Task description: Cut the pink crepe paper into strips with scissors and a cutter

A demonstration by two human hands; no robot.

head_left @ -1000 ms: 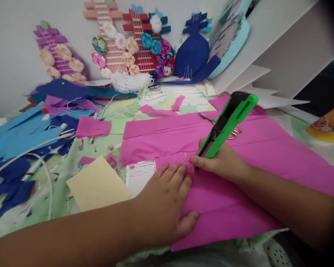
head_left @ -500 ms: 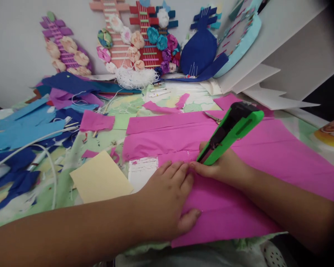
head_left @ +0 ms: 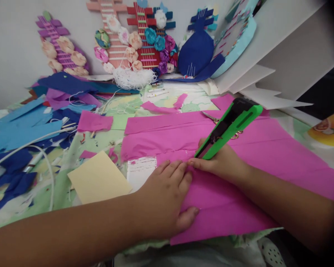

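Bright pink crepe paper [head_left: 233, 196] spreads across the table in front of me. My left hand [head_left: 167, 196] lies flat on it, fingers stretched out and thumb apart. Close beside those fingertips, my right hand [head_left: 217, 159] grips a green and black utility knife [head_left: 229, 128], which slants up to the right. The knife's lower end meets the paper, but its blade tip is hidden by my fingers. A white piece [head_left: 140, 168] with torn-looking marks shows left of my fingers. Scissors [head_left: 210, 117] lie partly behind the knife.
A pale yellow square of paper [head_left: 98, 178] lies at left. Blue paper scraps [head_left: 25, 126] and a white cable [head_left: 51, 174] clutter the left side. Decorated instrument-shaped crafts [head_left: 197, 52] lean against the wall, with white string [head_left: 135, 78] before them. White boards [head_left: 267, 48] stand at right.
The whole view has shifted slightly, so things sit a little further left. Both hands keep nearly the same place on the pink paper, and more of the scissors' handle shows behind the knife.
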